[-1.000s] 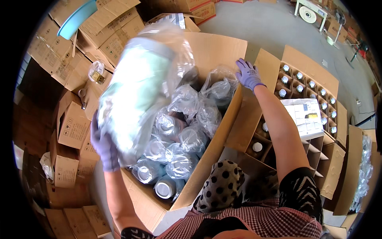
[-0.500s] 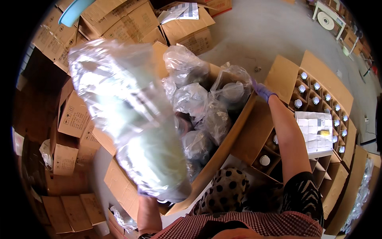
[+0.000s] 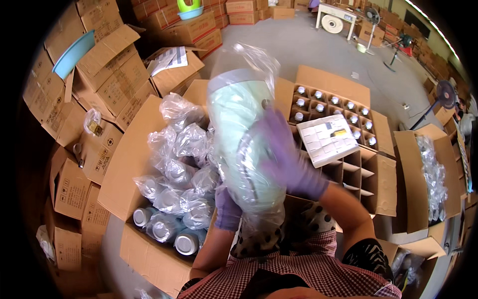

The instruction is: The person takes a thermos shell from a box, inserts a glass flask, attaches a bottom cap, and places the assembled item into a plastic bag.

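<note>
In front of me stands a large pale green cylindrical container [image 3: 238,124] with a grey band near its top, wrapped in a clear plastic bag whose loose end sticks up. My left hand [image 3: 228,208], in a purple glove, supports its lower left side; some of the fingers are hidden behind it. At its right side is my right hand [image 3: 286,154], also purple-gloved, smeared by motion, so its grip is unclear. Left of the container, an open carton [image 3: 117,199] holds several bagged bottles [image 3: 191,142], a few with grey or white round ends facing up.
On the right, a divided carton [image 3: 333,89] holds several white-capped bottles, with a white grid-patterned box [image 3: 326,141] lying across it. Farther right, another carton [image 3: 418,199] contains clear plastic. Stacked cartons [image 3: 119,84] and a blue basin [image 3: 73,54] line the left. A fan [image 3: 444,94] stands beyond.
The bagged container has swung from the left to the centre and now stands more upright. My right hand has left the carton's edge and come to its side. The view has shifted too.
</note>
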{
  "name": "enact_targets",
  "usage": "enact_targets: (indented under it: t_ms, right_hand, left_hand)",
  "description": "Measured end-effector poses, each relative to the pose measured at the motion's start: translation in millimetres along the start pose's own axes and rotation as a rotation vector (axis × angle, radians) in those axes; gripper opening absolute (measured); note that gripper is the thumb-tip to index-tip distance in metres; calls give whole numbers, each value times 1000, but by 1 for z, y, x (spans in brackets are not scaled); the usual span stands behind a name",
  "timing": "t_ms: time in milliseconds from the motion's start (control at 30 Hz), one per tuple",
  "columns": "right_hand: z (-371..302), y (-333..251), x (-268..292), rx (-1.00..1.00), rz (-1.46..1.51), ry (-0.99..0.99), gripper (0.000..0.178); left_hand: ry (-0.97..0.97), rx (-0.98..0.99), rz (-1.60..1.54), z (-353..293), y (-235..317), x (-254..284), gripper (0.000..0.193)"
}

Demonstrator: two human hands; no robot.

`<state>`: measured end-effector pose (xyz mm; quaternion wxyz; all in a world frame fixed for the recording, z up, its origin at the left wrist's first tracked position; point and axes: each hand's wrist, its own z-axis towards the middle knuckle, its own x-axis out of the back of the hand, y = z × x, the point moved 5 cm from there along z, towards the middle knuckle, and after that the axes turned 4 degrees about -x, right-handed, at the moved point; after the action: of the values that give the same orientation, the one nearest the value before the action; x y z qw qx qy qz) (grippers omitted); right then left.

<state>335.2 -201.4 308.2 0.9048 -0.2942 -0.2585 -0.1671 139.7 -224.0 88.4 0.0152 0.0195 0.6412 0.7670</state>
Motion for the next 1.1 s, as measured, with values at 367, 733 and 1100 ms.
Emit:
enact_targets:
  t_ms: [367,733,1100]
  right_hand:
    - [-297,-70,93,-748,275,-555,23]
    - [-136,-19,143,-572,-402,-35,33]
    - [-149,33,126,-559,728,283,50]
  left_hand:
    - [42,218,-1105,-79,5,-51,46]
    - [-148,286,-590,-158,22,-112,35]
    - [-732,1148,-766,-96,-25,-149,41]
